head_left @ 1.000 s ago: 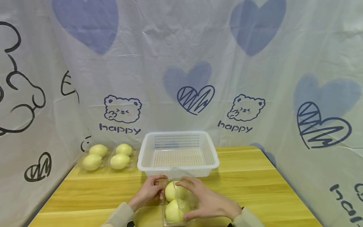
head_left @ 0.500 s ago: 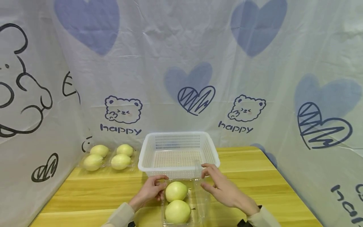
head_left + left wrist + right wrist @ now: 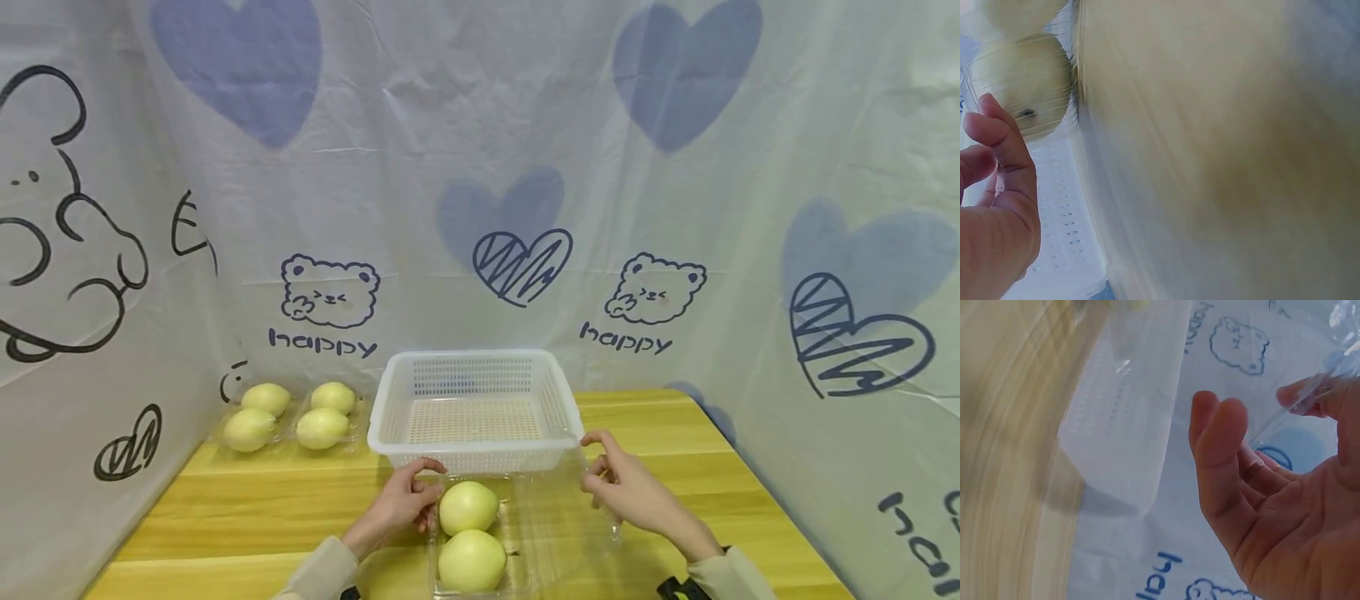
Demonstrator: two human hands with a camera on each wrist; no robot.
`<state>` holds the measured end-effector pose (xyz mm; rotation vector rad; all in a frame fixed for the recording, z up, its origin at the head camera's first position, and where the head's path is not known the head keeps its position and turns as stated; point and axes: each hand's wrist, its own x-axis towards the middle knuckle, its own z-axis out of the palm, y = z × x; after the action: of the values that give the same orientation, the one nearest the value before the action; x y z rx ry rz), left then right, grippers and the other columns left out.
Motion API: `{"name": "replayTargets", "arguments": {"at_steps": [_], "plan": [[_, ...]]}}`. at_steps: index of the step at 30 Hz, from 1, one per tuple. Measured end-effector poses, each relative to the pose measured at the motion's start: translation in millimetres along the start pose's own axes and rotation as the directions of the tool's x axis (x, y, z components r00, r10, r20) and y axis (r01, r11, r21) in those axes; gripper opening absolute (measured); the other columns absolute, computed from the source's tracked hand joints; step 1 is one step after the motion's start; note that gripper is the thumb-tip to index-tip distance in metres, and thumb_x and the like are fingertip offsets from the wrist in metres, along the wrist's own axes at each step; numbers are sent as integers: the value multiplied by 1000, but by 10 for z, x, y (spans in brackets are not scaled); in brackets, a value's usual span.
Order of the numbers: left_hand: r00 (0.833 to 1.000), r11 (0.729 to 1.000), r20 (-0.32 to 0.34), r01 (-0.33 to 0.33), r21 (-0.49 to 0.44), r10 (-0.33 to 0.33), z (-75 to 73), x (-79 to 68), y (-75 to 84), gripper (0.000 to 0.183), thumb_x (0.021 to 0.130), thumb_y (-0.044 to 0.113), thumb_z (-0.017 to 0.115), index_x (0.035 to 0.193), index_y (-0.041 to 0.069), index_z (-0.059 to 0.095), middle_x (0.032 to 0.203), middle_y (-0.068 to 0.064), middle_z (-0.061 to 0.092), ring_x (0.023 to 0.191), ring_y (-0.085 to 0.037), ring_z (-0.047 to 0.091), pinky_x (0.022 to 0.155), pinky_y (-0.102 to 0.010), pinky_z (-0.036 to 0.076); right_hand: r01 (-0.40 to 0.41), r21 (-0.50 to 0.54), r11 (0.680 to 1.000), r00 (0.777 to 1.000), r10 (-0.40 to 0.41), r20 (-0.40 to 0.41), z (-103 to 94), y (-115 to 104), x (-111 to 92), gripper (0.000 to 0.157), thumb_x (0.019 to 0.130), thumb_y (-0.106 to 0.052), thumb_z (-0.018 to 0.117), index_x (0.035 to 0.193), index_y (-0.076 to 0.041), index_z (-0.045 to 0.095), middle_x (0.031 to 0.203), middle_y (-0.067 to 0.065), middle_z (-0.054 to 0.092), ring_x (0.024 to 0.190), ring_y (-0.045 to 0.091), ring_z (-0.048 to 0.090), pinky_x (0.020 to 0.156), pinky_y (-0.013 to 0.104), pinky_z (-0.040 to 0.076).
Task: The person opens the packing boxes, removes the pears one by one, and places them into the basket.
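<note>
At the near side of the wooden bench (image 3: 712,500), a clear box (image 3: 517,521) holds two pale yellow fruits (image 3: 472,562), one behind the other, its clear lid (image 3: 558,533) opened to the right. The left hand (image 3: 397,504) grips the box's left edge near the far corner; the right hand (image 3: 637,492) has curled fingers at the lid's edge, whether pinching it I cannot tell. Beyond stands a white basket (image 3: 381,408), with four packaged fruits (image 3: 250,430) left of it, before a white curtain (image 3: 480,100) printed with hearts and bears.
</note>
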<state>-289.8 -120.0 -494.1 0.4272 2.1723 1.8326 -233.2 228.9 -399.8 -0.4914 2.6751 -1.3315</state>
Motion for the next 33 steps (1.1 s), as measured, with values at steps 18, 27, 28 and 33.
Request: {"name": "replayTargets", "arguments": {"at_steps": [18,27,28,33], "plan": [[1000,1000,2,-19,19,19,-37,13,-12,20,98,7,55,112,-7,59,66,-3,58,54,-9,55,48,-21,43,-100,-59,993,987,106,117,-99,563,-89,58,97,-9,53,146,12,28,83,9,67,54,18,58,42,43,51],[998,997,34,-62,46,61,-66,29,-54,34,89,-1,59,122,-8,60,85,-7,64,66,-14,57,58,-25,51,-183,-25,983,976,185,114,-38,685,-66,61,96,-7,52,147,12,25,87,11,68,58,20,57,43,38,53],[998,997,25,-65,45,64,-75,21,-55,33,89,-1,59,121,-8,60,85,-7,64,65,-14,57,57,-24,51,-191,-30,981,974,193,115,-24,692,-46,61,97,-8,53,148,12,25,88,10,68,57,20,57,44,38,53],[997,995,6,-81,65,81,-82,11,-14,28,92,-1,58,118,-9,61,83,-9,64,63,-13,58,58,-26,52,-231,-69,970,967,237,94,-15,701,28,60,98,-14,56,147,10,30,94,10,67,60,21,59,45,38,54]]}}
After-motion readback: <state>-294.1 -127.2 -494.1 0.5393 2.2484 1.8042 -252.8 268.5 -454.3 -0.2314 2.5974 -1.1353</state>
